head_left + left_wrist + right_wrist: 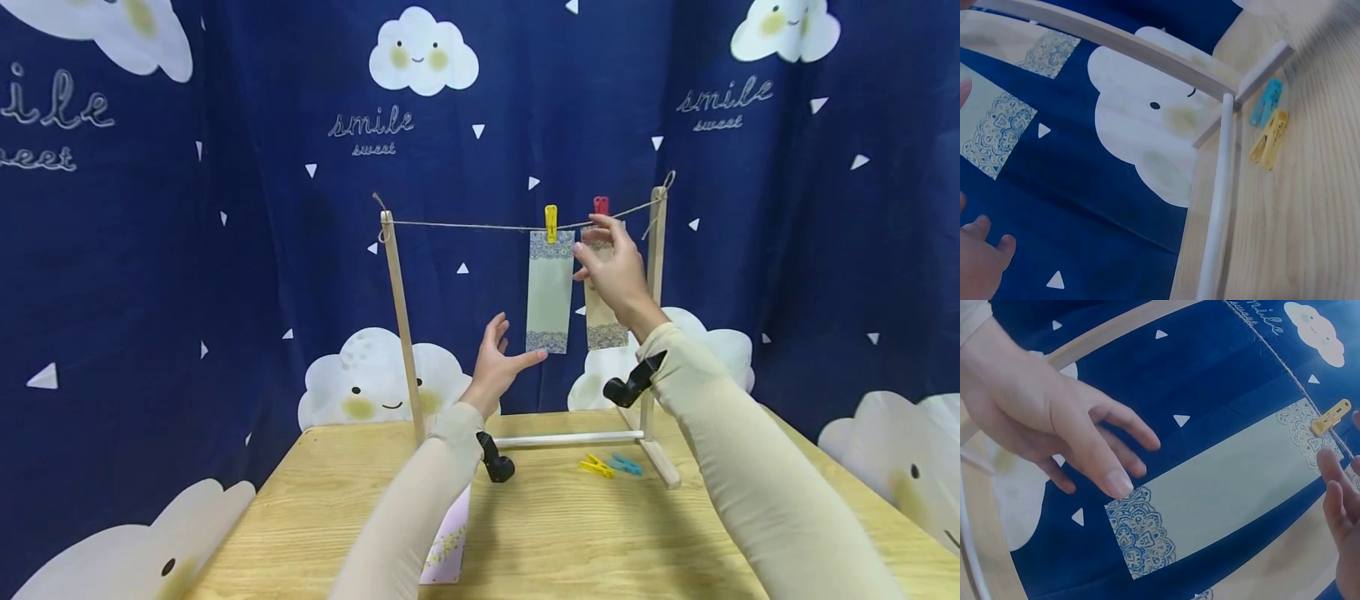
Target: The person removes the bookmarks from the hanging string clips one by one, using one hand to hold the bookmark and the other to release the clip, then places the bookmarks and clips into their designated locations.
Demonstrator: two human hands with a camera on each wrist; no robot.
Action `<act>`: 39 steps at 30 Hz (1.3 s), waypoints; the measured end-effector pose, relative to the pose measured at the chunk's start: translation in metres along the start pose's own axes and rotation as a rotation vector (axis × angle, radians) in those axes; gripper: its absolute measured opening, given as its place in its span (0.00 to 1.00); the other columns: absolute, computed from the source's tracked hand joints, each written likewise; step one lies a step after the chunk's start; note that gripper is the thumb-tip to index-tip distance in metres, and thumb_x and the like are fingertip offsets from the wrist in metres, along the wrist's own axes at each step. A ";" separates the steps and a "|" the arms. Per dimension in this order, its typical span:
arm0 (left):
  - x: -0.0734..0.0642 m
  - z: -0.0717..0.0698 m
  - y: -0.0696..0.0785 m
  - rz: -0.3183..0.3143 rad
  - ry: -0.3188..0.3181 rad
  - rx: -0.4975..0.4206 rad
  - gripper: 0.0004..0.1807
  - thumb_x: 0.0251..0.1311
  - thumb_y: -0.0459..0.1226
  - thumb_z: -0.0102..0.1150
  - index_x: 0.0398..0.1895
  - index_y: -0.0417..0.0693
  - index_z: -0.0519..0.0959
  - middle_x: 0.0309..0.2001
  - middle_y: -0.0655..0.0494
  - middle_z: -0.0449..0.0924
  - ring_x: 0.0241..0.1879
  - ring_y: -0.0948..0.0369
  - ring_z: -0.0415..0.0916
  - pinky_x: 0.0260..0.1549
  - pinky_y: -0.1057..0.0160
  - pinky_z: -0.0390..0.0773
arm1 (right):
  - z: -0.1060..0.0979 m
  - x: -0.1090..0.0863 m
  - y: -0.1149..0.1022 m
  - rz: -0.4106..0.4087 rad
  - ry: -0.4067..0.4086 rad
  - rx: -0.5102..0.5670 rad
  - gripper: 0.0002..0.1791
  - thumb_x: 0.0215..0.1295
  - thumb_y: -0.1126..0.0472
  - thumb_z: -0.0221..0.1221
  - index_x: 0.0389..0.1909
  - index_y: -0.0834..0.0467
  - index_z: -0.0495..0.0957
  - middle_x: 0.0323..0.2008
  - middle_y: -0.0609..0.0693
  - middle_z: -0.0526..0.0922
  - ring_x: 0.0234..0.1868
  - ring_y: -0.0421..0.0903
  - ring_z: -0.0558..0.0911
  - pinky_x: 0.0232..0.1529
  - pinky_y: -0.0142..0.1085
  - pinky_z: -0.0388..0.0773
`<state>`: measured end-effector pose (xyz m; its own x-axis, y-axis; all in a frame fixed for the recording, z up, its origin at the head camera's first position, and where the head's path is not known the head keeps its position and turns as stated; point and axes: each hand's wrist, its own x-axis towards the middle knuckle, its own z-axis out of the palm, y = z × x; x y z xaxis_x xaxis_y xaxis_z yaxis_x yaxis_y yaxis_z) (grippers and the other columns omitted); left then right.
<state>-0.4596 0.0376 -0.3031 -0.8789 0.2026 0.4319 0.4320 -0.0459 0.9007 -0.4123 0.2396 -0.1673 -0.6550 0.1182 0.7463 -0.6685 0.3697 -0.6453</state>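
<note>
A pale green card [550, 292] with blue lace-pattern ends hangs from a string, held by a yellow clothespin [551, 223]. My left hand [498, 367] is at its lower left corner, thumb extended to the bottom edge; whether it touches cannot be told. Raised to the right of the card's top, my right hand [618, 271] has its fingers apart and nothing between them. Behind that hand hangs a tan card [606, 337] with a similar pattern, under a red clothespin [601, 206]. The right wrist view shows the yellow clothespin [1331, 417] close to my right fingertips.
The string [465, 226] runs between two wooden posts [403, 325], joined low down by a white rod [562, 438]. On the table [555, 533] lie a yellow clothespin [597, 466] and a blue clothespin [626, 464]. A pink card [448, 542] lies partly under my left forearm.
</note>
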 end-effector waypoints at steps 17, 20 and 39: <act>0.012 0.023 0.008 0.005 0.033 -0.072 0.39 0.59 0.37 0.77 0.72 0.44 0.69 0.61 0.48 0.80 0.60 0.53 0.77 0.62 0.52 0.74 | 0.011 0.025 -0.016 0.043 -0.177 0.005 0.36 0.82 0.57 0.51 0.83 0.51 0.47 0.77 0.52 0.57 0.44 0.51 0.87 0.41 0.40 0.85; 0.013 0.027 0.007 -0.004 0.031 -0.085 0.31 0.60 0.37 0.76 0.65 0.42 0.74 0.54 0.49 0.84 0.54 0.55 0.81 0.61 0.52 0.76 | 0.013 0.030 -0.021 0.082 -0.204 -0.007 0.35 0.83 0.54 0.48 0.83 0.50 0.45 0.79 0.55 0.56 0.44 0.50 0.88 0.43 0.39 0.84; 0.012 0.030 0.012 -0.087 -0.144 -0.230 0.20 0.74 0.30 0.58 0.67 0.44 0.76 0.53 0.46 0.82 0.54 0.49 0.81 0.43 0.55 0.86 | 0.035 0.051 -0.046 0.299 -0.242 -0.005 0.37 0.85 0.54 0.44 0.85 0.49 0.36 0.76 0.61 0.60 0.34 0.42 0.87 0.33 0.31 0.83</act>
<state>-0.4590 0.0690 -0.2880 -0.8659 0.3513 0.3561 0.2846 -0.2394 0.9283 -0.4279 0.1963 -0.1053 -0.8855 0.0010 0.4647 -0.4338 0.3566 -0.8274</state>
